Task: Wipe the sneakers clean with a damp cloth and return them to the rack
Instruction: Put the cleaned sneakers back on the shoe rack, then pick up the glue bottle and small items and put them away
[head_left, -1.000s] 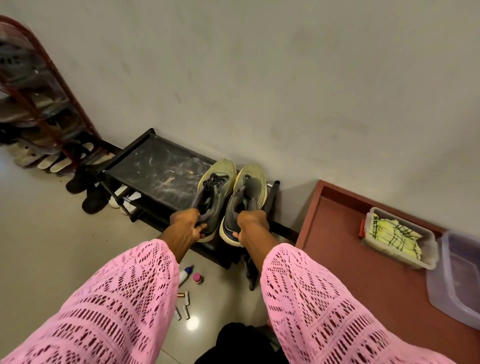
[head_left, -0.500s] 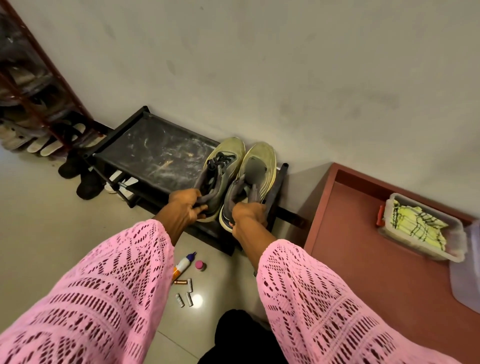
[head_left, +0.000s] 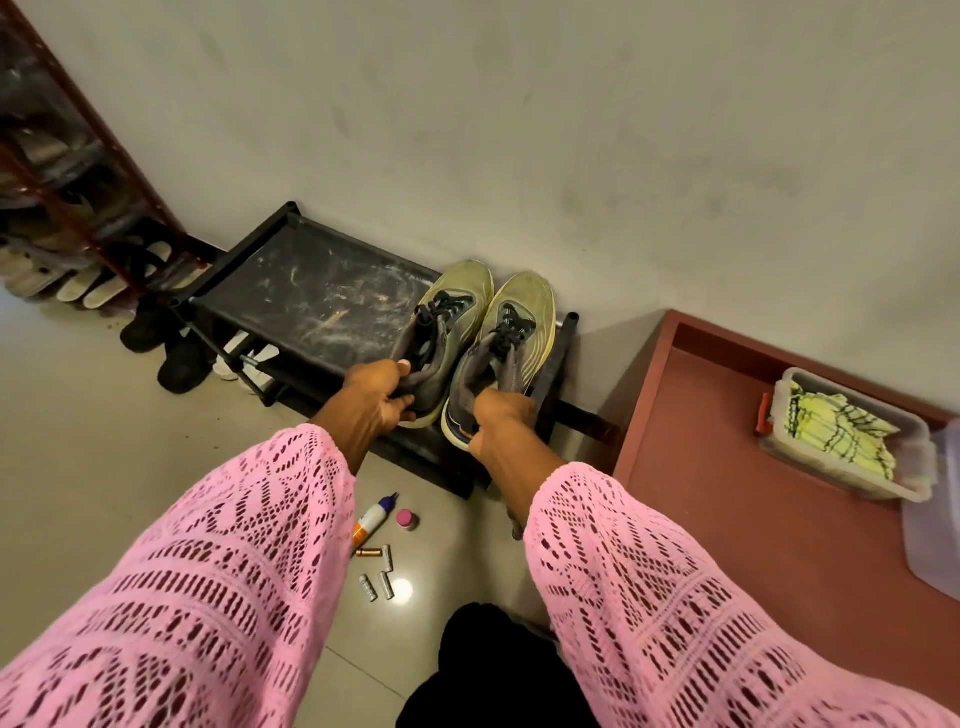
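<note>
My left hand (head_left: 376, 391) and right hand (head_left: 498, 415) each pinch a soft heel collar of the light sneakers (head_left: 488, 338) sitting on the rack's (head_left: 311, 291) right end.

Plain grey-white wall (head_left: 519, 130) fills the upper frame, faintly smudged. Pale glossy tiled floor (head_left: 78, 441) at left and bottom centre, one bright light reflection (head_left: 402, 590) on it. Red-brown raised surface (head_left: 753, 519) at right. Reddish-framed covered shelving (head_left: 62, 156) in the upper left.
</note>
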